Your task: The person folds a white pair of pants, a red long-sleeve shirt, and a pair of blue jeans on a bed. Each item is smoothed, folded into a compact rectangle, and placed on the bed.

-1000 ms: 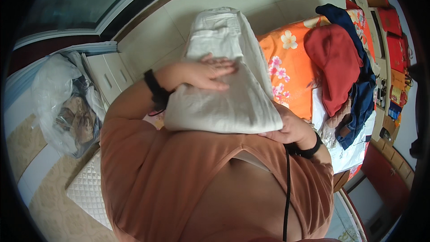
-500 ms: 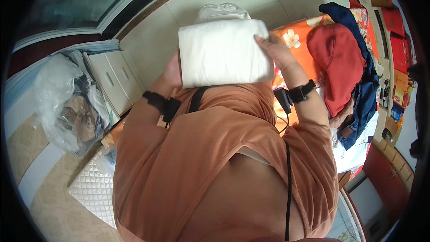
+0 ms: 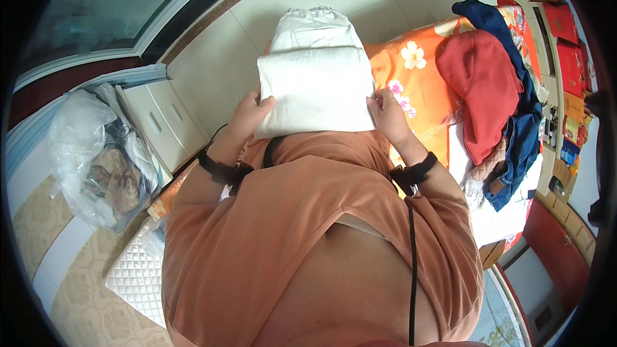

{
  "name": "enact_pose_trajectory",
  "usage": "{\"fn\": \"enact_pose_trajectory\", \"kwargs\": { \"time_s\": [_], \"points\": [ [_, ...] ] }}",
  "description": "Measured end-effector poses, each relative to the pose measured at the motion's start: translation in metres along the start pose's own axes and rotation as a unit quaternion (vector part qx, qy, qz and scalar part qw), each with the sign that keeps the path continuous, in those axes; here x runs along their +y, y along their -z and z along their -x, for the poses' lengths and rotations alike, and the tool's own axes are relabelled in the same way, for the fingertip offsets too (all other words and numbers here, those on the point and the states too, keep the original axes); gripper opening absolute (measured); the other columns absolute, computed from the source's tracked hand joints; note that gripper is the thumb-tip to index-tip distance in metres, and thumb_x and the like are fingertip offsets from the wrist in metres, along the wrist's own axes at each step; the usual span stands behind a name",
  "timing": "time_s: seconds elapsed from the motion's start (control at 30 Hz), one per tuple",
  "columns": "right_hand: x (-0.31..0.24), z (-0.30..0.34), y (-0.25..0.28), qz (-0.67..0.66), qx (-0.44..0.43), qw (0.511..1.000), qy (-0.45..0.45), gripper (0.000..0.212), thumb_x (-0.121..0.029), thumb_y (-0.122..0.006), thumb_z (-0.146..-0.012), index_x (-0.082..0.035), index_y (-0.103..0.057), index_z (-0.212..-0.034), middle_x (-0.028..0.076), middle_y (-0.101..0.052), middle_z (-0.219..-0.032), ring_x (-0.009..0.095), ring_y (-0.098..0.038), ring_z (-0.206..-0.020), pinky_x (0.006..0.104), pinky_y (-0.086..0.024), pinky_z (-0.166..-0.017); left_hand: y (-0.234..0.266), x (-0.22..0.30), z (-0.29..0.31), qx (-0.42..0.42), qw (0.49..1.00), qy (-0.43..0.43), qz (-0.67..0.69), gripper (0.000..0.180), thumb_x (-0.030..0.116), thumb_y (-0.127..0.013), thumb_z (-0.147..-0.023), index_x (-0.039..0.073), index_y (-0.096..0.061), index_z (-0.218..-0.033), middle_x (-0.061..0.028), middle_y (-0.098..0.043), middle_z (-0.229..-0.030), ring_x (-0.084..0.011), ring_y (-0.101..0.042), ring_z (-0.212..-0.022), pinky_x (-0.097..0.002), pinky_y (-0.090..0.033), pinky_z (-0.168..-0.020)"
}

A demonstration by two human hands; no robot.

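Note:
White trousers (image 3: 315, 90) with a gathered elastic waistband lie in front of my body, partly folded over into a flat rectangle. The waistband end reaches out beyond the fold at the far side. My left hand (image 3: 250, 114) grips the left edge of the folded part, thumb on top and fingers underneath, out of sight. At the right edge, my right hand (image 3: 388, 115) pinches the cloth near the lower corner. Each wrist wears a black strap. What lies beneath the trousers is hidden.
To the right, an orange flowered cover (image 3: 408, 77) carries a red garment (image 3: 475, 83) and dark blue jeans (image 3: 514, 160). A white drawer cabinet (image 3: 160, 112) stands at left beside a clear plastic bag (image 3: 96, 167) of items. A white quilted pad (image 3: 136, 270) lies lower left.
The folded part has come down toward me, showing more of the waistband end. Both hands have shifted to its lower side edges, and my left thumb now shows on top.

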State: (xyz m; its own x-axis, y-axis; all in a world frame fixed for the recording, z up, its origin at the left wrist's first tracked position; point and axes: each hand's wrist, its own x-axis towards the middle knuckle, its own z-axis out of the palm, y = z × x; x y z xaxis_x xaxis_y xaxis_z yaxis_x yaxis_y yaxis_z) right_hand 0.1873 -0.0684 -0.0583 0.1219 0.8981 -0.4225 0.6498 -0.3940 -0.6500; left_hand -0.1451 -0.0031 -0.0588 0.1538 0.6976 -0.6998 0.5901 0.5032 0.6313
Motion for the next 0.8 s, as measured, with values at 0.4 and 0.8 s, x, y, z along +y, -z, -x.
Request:
{"fn": "enact_pose_trajectory", "kwargs": {
  "time_s": [0.4,0.8],
  "points": [
    [0.018,-0.015,0.039,0.247,-0.081,0.906,0.335,0.074,-0.001,-0.068,-0.066,-0.017,-0.044,-0.134,0.008,-0.032,-0.148,0.024,-0.030,-0.136,0.0468,-0.024,-0.112,0.033,0.013,-0.016,0.034,0.746,-0.441,-0.498,0.050,0.015,-0.052,-0.084,0.018,-0.047,-0.134,-0.0072,-0.037,-0.145,-0.0250,-0.031,-0.136,-0.0505,-0.017,-0.113],
    [-0.065,-0.029,0.087,-0.117,0.110,0.933,0.322,0.018,-0.018,-0.056,-0.090,-0.001,-0.060,-0.091,0.013,-0.061,-0.074,0.022,-0.061,-0.073,0.0301,-0.047,-0.065,0.074,0.002,-0.021,0.022,0.958,-0.242,-0.151,0.055,0.042,-0.038,-0.099,0.003,-0.039,-0.138,-0.0140,-0.049,-0.132,-0.0192,-0.051,-0.118,-0.0313,-0.041,-0.098]
  ]
}}
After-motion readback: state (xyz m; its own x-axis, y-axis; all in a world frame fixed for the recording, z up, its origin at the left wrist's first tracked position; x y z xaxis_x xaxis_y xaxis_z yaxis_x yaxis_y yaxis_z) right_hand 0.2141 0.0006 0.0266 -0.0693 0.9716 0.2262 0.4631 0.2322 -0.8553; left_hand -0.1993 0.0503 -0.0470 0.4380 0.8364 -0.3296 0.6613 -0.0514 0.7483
